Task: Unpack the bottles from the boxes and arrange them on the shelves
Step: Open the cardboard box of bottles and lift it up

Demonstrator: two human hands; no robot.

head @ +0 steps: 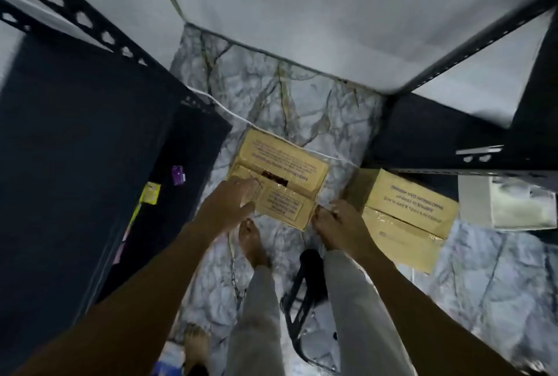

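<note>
Box (290, 164): on floor (271, 88), top flaps slightly parted.
Left hand (232, 203): released, fingers straight, touching box's near-left flap.
Right hand (335, 220): fingers curled at box's near-right corner; grip cannot be told.
Second box (407, 209): right, partly under shelf (483, 170).

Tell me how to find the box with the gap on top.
Look at the marble floor between the shelves. Two boxes sit there; pick the middle box, by the left hand. Its flaps gape open, while the other box is taped shut.

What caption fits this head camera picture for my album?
Left hand and right hand reach down to a cardboard box on the marble floor.
</note>
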